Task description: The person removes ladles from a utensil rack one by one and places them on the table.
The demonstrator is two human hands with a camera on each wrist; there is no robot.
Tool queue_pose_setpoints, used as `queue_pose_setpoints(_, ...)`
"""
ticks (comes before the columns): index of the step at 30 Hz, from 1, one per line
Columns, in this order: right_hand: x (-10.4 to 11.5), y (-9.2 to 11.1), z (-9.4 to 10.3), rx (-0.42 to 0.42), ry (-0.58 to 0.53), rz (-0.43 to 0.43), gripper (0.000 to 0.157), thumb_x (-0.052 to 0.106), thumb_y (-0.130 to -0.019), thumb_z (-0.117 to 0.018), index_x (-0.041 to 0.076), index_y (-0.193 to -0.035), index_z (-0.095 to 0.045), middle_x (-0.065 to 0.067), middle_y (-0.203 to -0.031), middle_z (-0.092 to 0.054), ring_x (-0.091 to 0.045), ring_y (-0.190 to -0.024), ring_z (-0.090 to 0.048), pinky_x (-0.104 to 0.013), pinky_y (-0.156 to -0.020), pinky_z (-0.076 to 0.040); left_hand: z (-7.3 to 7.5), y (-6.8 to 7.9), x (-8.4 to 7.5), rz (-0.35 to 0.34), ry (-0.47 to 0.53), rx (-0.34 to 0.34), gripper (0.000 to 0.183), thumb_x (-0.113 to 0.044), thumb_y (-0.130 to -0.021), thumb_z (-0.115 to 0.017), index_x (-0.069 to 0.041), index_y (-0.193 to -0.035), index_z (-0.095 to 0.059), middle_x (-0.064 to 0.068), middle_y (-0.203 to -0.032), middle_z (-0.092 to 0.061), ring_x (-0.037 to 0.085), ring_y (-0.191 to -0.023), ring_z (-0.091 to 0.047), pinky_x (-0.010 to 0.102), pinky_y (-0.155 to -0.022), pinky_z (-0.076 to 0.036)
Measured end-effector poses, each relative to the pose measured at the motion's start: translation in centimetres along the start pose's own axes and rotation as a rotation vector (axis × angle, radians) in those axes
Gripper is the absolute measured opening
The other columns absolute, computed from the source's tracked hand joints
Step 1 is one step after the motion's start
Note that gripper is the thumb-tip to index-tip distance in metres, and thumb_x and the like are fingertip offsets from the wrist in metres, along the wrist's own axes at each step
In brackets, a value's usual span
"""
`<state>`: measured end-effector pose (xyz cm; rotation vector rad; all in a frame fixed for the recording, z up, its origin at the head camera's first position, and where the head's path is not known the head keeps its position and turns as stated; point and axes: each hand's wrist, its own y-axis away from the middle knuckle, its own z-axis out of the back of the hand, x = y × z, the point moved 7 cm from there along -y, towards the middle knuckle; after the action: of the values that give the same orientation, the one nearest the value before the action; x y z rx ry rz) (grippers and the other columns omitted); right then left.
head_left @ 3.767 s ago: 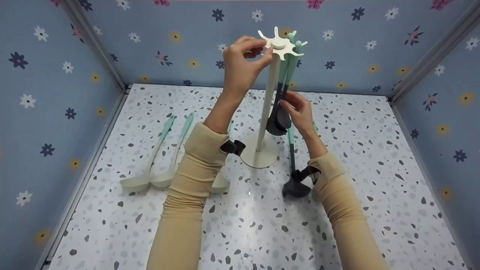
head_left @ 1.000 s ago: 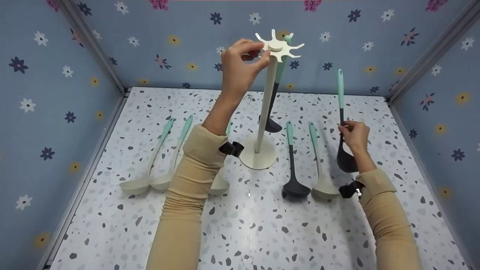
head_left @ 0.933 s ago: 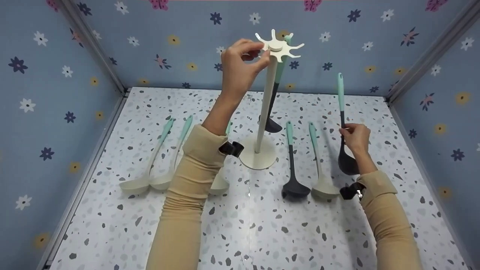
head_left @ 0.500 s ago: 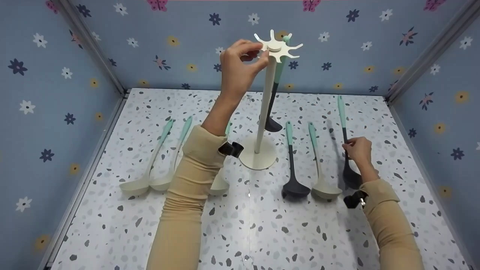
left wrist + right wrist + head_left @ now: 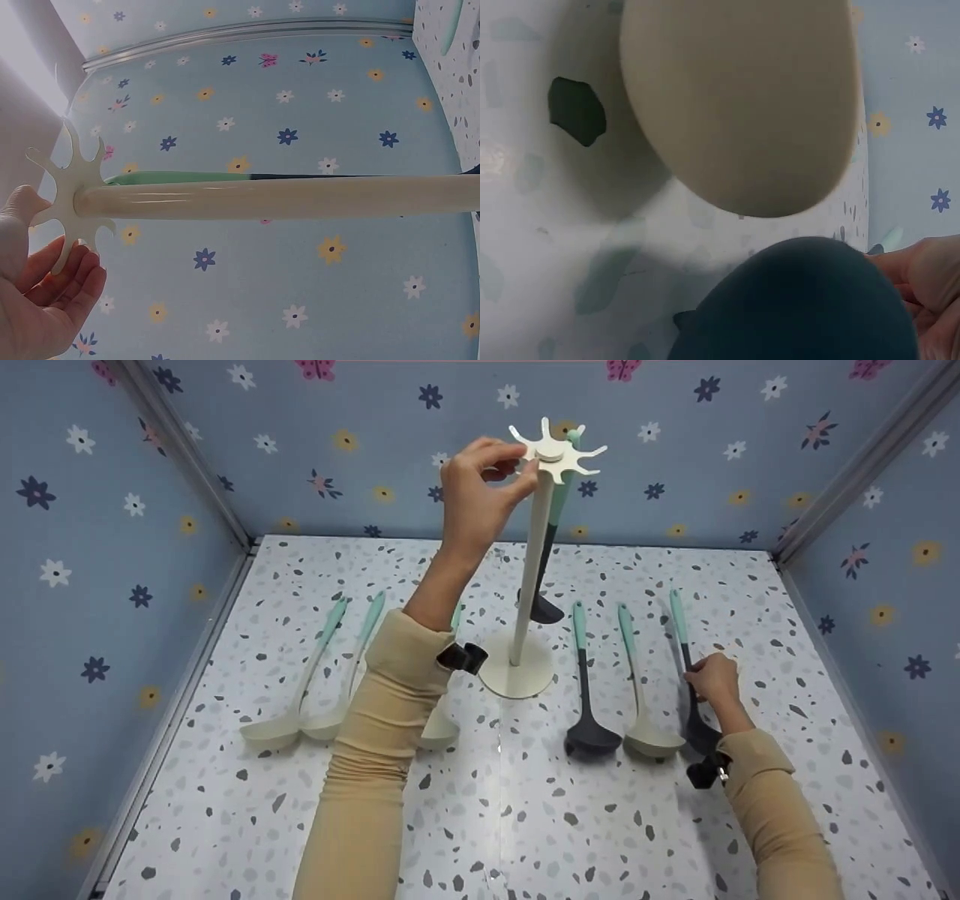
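Observation:
My left hand [image 5: 484,499] pinches the hooked top of a cream utensil stand [image 5: 530,577] between thumb and fingers; the left wrist view shows the thumb and fingers on the rack's hooks [image 5: 69,187]. One dark ladle [image 5: 547,562] with a mint handle hangs from a hook on the far side. At the right, my right hand [image 5: 714,679] pinches the shaft of another dark ladle [image 5: 679,622], which lies low at the table, partly behind hand and wrist. In the right wrist view its dark bowl [image 5: 802,307] is close beside a cream bowl [image 5: 742,97].
Left of the stand lie several cream ladles [image 5: 274,727], one partly behind the left arm. Between the stand and my right hand lie a dark ladle [image 5: 592,735] and a cream ladle [image 5: 652,739]. Flowered walls [image 5: 375,450] bound the speckled table [image 5: 525,825] on three sides.
My right hand has taken one dark ladle off the stand, carried it right and lowered it beside the cream ladle. The left hand has stayed at the stand's top.

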<state>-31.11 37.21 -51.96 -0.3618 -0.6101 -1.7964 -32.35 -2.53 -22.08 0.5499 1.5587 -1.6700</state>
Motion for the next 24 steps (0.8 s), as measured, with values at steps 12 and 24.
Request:
queue_pose_setpoints(12, -1.0, 0.0, -1.3, 0.059, 0.033, -0.056, 0.029, 0.002, -0.081, -0.057, -0.019, -0.101, -0.055, -0.030, -0.091, -0.056, -0.017, -0.052, -0.058, -0.030, -0.052, -0.052, 0.1, 0.0, -0.1, -0.013, -0.007, 0.002, 0.020, -0.013, -0.077, -0.065, 0.001, -0.092, -0.068, 0.009, -0.085, -0.060, 0.016, -0.078, -0.056, 0.018, -0.074, -0.046)
queue_pose_setpoints(24, -1.1, 0.1, -1.6, 0.076, 0.060, -0.083, 0.031, 0.004, -0.079, -0.060, -0.018, -0.101, -0.054, -0.025, -0.085, -0.058, -0.019, -0.054, -0.057, -0.028, -0.048, -0.050, 0.0, -0.1, 0.1, 0.019, -0.014, -0.015, 0.019, -0.010, -0.075, -0.067, 0.001, -0.091, -0.068, 0.008, -0.084, -0.061, 0.013, -0.076, -0.055, 0.016, -0.073, -0.046)
